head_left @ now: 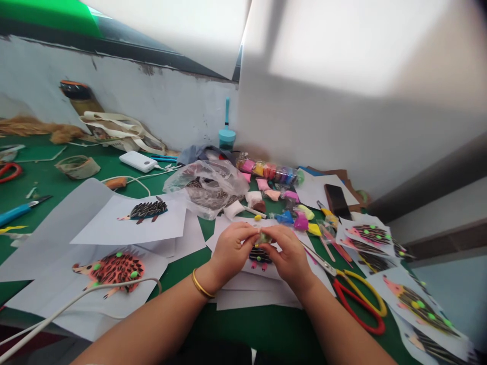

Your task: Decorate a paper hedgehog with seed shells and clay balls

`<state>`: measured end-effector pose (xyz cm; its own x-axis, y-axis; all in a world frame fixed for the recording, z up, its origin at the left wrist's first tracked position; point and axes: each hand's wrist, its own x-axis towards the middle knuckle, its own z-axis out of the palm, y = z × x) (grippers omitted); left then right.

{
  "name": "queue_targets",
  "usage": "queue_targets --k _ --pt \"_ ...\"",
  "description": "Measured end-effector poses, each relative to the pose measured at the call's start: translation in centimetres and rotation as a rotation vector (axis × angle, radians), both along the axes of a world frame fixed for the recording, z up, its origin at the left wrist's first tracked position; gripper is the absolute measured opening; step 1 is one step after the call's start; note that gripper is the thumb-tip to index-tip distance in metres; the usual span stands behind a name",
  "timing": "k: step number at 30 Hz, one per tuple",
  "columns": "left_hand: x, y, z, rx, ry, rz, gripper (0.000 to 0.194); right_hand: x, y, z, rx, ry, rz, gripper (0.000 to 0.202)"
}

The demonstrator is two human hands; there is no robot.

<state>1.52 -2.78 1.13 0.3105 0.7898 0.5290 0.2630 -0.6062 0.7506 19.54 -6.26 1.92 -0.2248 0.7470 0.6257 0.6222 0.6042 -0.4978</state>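
Observation:
My left hand (235, 252), with a gold bangle at its wrist, and my right hand (288, 256) meet above a sheet of white paper (243, 284). Between their fingertips they pinch a small, pale greenish piece (264, 237), partly hidden by the fingers. Under the hands the paper bears a hedgehog figure (261, 255) with dark spines, pink feet and a green dot. A small yellow lump (257, 218) lies just beyond the fingertips.
Scissors (357, 299) lie right of my right hand. Clay packets (300, 221) and a plastic bag of seeds (209, 190) are behind. Hedgehog pictures (117, 268) lie left, others (422, 304) right. A white cable (76, 299) crosses the left side; a phone (337, 201) lies back right.

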Motion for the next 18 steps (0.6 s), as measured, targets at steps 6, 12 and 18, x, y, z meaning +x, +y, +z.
queue_targets --k 6,12,18 --pt "-0.1 -0.5 0.8 0.050 0.099 -0.139 0.024 0.1 0.0 -0.1 0.025 0.067 -0.022 0.024" --pt "-0.5 0.3 0.5 -0.015 -0.085 0.085 0.028 2.9 3.1 0.0 0.043 -0.068 -0.257 0.019" --pt "-1.1 1.9 0.1 -0.079 -0.073 0.171 0.024 6.8 7.9 -1.8 -0.020 -0.301 -0.347 0.031"
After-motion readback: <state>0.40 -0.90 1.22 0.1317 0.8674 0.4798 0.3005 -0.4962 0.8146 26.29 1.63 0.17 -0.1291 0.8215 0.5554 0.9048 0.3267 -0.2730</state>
